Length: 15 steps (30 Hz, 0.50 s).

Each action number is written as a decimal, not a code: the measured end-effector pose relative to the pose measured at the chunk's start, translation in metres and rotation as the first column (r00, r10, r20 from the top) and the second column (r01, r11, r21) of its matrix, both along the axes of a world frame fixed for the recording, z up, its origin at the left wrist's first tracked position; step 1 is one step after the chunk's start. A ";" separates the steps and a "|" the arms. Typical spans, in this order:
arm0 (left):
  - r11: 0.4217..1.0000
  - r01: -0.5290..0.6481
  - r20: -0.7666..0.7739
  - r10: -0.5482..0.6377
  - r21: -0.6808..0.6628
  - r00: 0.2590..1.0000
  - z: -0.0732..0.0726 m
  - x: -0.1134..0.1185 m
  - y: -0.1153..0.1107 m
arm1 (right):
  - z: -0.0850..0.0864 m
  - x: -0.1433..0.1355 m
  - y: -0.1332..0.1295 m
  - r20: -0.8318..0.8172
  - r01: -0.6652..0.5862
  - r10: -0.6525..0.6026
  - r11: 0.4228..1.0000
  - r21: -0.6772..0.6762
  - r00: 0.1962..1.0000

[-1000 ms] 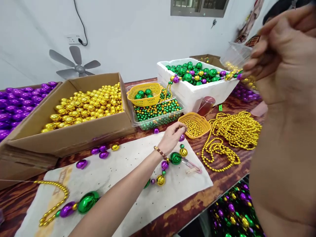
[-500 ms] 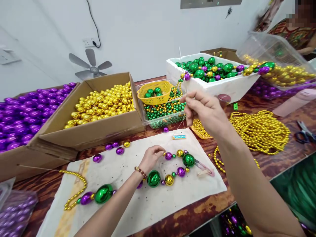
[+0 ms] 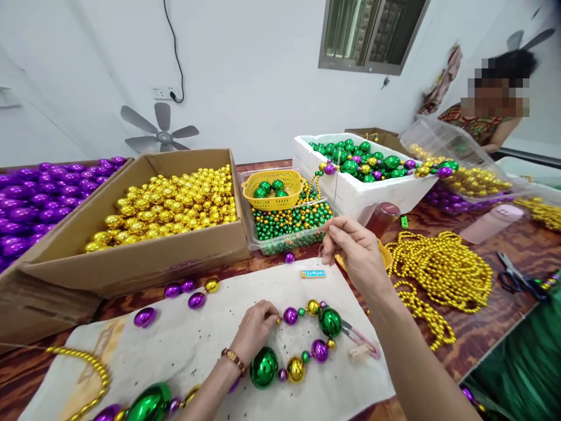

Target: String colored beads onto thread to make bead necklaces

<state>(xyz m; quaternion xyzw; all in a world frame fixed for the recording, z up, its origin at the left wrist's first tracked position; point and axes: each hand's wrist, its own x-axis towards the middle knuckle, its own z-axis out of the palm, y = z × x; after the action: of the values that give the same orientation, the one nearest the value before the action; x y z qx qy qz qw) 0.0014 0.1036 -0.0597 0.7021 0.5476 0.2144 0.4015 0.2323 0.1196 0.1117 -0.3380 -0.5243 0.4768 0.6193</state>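
The strand [image 3: 319,351] was found curved in a loop on the cloth [image 3: 175,351], toward its right side. Cloth was exposed inside the loop; beyond the far edge, room was bounded by the carton [image 3: 144,266] and tray [image 3: 291,241]. A pink tool [image 3: 368,342] was noted beside the loop. The left hand [image 3: 254,327] was held low, thumb and fingertips brought together on the strand's end. The right hand [image 3: 355,251] was raised, fingertips pinched on an upright needle [image 3: 336,193]. Scissors [image 3: 517,278] were seen near the table's [image 3: 473,333] edge.
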 end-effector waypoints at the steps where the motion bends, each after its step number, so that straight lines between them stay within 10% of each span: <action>1: 1.000 -0.001 -0.001 0.001 -0.004 1.000 -0.001 -0.001 0.001 | -0.001 -0.001 -0.001 0.003 0.011 -0.011 1.000 -0.006 1.000; 8: 0.999 0.010 -0.025 -0.011 -0.043 1.000 0.003 -0.022 0.010 | -0.037 -0.019 -0.028 0.031 -0.050 0.055 0.989 -0.143 0.998; 15: 0.885 0.011 -0.103 0.042 0.466 0.994 0.137 -0.006 0.093 | -0.115 -0.057 -0.044 -0.034 -0.194 0.195 0.919 -0.343 0.980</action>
<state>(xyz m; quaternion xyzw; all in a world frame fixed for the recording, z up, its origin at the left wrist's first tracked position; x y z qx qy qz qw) -0.0047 0.1964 0.0776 0.7843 0.5068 0.3038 0.1889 0.1754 0.0759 -0.0030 -0.3878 -0.4639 0.6202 0.4998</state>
